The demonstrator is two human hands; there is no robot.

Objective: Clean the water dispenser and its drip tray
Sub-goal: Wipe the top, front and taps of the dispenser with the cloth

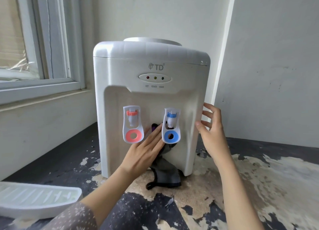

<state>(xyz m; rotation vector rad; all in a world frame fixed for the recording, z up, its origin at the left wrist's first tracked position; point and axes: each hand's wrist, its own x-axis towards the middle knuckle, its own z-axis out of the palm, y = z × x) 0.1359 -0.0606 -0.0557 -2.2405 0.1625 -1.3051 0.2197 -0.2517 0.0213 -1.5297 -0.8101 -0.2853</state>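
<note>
The white water dispenser (151, 95) is seen standing on a dark worktop (259, 169) with peeling paint, in a corner by a window (34, 39). No bottle is seen on top of it. The front of it, in the hollow where the taps are, is being wiped, so the job is judged to be in the middle, not at the end. Some grey smudges can be seen on the front panel near the blue tap, so more wiping is thought to be needed there. Whether the top and sides have been cleaned cannot be told.

The drip tray (38, 199) has been taken off and is lying on the worktop at the lower left, well apart from the dispenser. It looks pale and fairly clean, but whether it has been washed cannot be told. It is not yet put back in its place.

A dark grey cloth (165, 169) is pressed flat against the panel by the left hand (146, 147), between the red tap (133, 124) and the blue tap (171, 126). The fingers are straight, not curled round the cloth. The rest of the cloth hangs down to the worktop.

The right hand (209, 126) is spread wide and nothing is held in it. The right side of the dispenser is touched by its fingers, likely to keep it steady.
</note>
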